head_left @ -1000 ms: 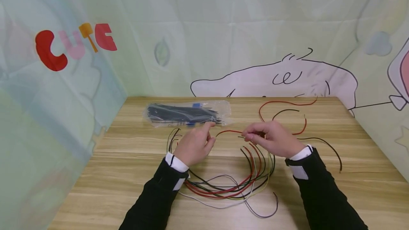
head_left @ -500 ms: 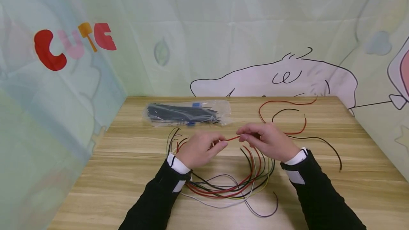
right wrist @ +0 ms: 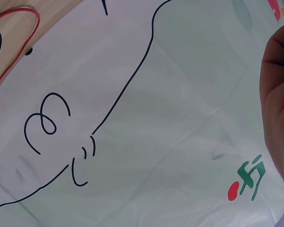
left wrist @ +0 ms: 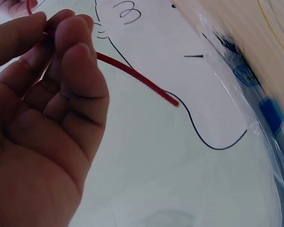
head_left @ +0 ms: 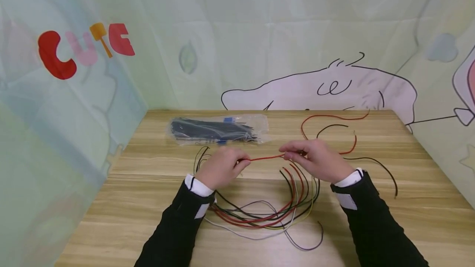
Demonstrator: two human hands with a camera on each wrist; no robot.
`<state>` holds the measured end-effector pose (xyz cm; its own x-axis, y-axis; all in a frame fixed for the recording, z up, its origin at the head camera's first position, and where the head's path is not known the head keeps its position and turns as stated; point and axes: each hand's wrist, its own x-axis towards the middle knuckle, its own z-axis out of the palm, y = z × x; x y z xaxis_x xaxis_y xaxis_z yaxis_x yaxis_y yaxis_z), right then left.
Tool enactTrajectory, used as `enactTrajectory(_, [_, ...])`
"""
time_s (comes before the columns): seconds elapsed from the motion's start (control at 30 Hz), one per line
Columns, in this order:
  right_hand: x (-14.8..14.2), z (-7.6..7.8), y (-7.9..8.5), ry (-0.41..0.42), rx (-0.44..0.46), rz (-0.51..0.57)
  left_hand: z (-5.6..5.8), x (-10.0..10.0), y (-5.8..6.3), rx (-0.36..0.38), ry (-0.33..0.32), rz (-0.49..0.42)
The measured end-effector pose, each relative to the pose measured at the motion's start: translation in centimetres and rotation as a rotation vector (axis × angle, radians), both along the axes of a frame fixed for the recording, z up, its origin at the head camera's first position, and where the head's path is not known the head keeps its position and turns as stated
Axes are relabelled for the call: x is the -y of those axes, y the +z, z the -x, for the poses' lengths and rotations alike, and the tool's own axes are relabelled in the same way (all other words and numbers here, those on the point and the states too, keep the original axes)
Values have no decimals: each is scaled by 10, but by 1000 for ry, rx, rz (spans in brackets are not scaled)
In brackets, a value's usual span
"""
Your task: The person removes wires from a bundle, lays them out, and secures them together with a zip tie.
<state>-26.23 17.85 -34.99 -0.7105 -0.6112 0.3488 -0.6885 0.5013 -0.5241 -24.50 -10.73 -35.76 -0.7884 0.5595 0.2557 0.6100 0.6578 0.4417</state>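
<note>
A red wire [head_left: 266, 158] stretches nearly straight between my two hands, above the wooden table. My left hand [head_left: 221, 167] pinches it between thumb and fingers; in the left wrist view the wire's free end [left wrist: 154, 86] sticks out past the fingers [left wrist: 80, 71]. With thumb and forefinger, my right hand [head_left: 319, 160] pinches the wire's other part. The right wrist view catches only the edge of that hand [right wrist: 279, 94]. Below and between the hands lies a loose coil of red, black, white, yellow and purple wires [head_left: 256, 219], partly covered by the left hand and sleeve.
Behind the left hand lies a clear plastic bag [head_left: 219, 129] of thin black strips. Loose red [head_left: 323, 115] and black wires [head_left: 384, 169] curl over the right side of the wooden table [head_left: 122, 209]. A printed cloth [head_left: 237, 44] hangs along the back and left.
My left hand has come down from near the bag and taken hold of the red wire. It then moved left, widening the span of wire between the hands.
</note>
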Motion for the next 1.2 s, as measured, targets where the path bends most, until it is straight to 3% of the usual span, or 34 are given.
enactTrajectory(0.2, [-1,2,-2,-50,-15,-69,1,2,-2,-39,56,58])
enactTrajectory(0.43, [14,0,-11,13,-20,-193,-1,-12,-9,-126,-4,118])
enactTrajectory(0.57, [24,-2,-17,67,-35,-222,-2,-13,-11,-99,-3,125])
enactTrajectory(0.7, [29,-2,-21,85,-27,-220,-1,-6,-5,-40,24,114])
enactTrajectory(0.9, [29,-1,-19,68,23,-261,3,11,6,70,109,142])
enactTrajectory(1.07, [28,0,-19,60,33,-280,7,28,13,40,225,197])
enactTrajectory(1.2, [26,0,-24,48,41,-303,8,36,14,29,303,189])
